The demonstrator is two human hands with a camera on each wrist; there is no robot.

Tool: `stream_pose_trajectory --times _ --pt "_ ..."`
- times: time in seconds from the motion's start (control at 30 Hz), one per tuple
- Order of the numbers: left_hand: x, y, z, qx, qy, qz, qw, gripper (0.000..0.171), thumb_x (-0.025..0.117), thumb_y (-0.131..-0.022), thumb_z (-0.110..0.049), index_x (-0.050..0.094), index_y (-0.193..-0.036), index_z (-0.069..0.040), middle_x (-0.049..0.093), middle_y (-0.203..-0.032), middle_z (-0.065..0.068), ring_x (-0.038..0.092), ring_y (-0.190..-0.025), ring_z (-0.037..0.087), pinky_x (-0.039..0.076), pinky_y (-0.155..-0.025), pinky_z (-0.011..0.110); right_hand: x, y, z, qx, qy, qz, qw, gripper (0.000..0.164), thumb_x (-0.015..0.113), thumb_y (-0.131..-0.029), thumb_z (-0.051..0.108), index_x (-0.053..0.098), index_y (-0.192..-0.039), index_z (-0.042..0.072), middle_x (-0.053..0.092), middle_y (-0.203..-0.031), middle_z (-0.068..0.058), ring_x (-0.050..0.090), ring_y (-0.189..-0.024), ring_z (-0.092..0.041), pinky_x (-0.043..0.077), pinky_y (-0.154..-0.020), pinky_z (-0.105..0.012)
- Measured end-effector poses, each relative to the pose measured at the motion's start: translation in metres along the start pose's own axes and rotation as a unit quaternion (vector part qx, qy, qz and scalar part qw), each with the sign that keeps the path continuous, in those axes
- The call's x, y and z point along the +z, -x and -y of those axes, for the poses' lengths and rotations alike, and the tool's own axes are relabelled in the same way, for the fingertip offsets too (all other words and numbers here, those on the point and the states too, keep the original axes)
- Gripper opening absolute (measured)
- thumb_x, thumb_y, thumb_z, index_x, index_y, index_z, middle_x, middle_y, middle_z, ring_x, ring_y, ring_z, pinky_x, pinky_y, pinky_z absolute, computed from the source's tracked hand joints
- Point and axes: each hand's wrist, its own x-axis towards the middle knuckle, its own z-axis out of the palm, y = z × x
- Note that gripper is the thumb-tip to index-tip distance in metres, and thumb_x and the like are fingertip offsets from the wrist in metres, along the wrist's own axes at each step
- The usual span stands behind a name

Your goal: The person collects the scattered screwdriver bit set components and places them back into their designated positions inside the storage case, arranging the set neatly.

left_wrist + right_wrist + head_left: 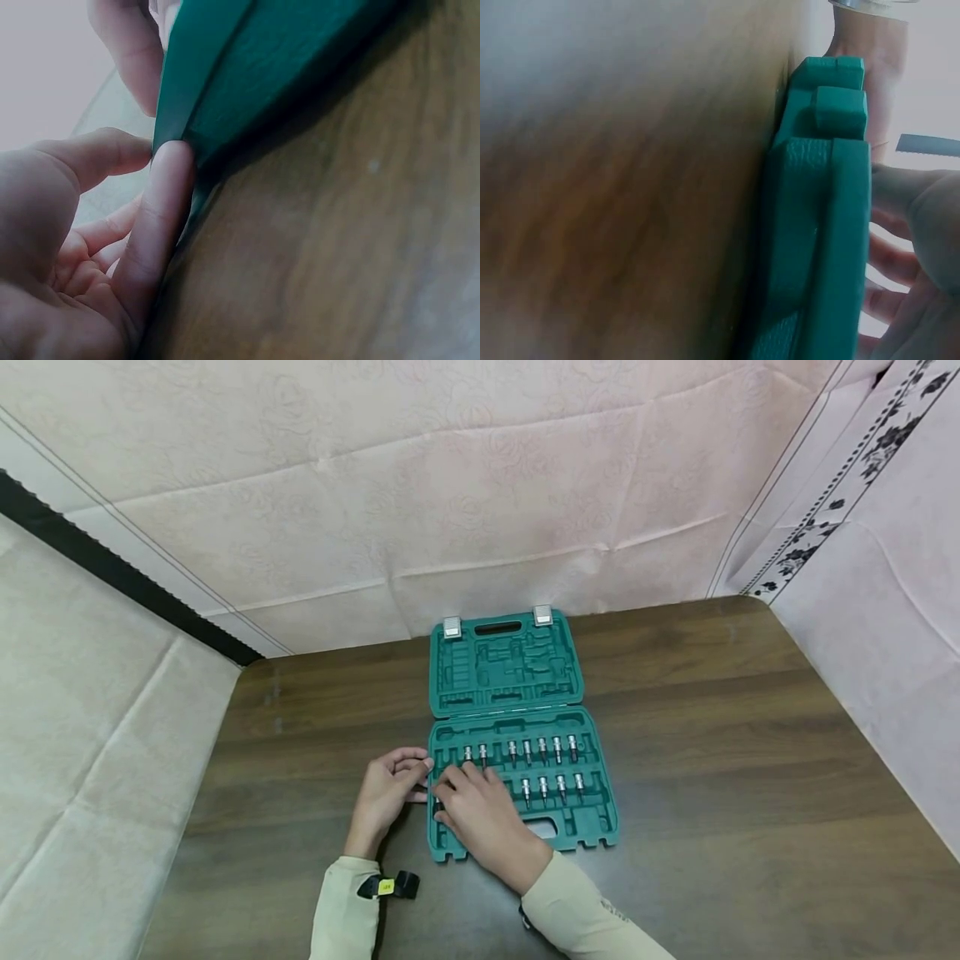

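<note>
An opened green plastic case (495, 837) lies on the table with rows of small bit sockets (543, 748) in its lower tray, chrome at one end and dark at the other. At its left edge my left hand (388, 789) grips the rim, thumb at the top and a finger (169, 184) against the side wall. Over the tray's lower left part, my right hand (483, 822) has its thumb and forefinger about a small bit socket (438, 807), mostly hidden by the fingers. The right wrist view shows that hand (922, 247) behind the case's side wall.
The case's raised lid (506, 664), with two silver latches (542, 616), is folded back toward the far edge. A wooden table (735, 760) carries it. Pale cloth hangs (450, 510) behind the table and at both sides.
</note>
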Motion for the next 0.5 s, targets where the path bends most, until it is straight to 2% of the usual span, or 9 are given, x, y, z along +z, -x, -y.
stream_pose_trajectory --times 0.23,0.5 --pt "-0.0013 0.0015 0.0006 -0.001 0.002 -0.006 1.0000 0.026 0.072 -0.100 -0.011 0.070 -0.122 0.003 0.075 -0.098 0.012 0.069 -0.081 0.017 0.064 -0.064 0.030 0.0021 -0.0033 0.0031 0.034 -0.027 0.013 0.999 0.033 0.077 -0.097 0.040 0.079 -0.125 0.022 0.067 -0.122 0.003 0.060 -0.107 -0.019 0.054 -0.080 -0.039" --pt "0.0010 0.0003 0.0019 0.001 0.001 -0.001 1.0000 0.025 0.073 -0.100 -0.012 0.070 -0.122 0.002 0.074 -0.097 0.011 0.070 -0.080 0.017 0.064 -0.064 0.030 0.0012 -0.0033 0.0074 0.055 0.001 0.024 0.998 0.032 0.077 -0.096 0.041 0.080 -0.124 0.026 0.066 -0.118 0.006 0.059 -0.103 -0.017 0.053 -0.077 -0.036"
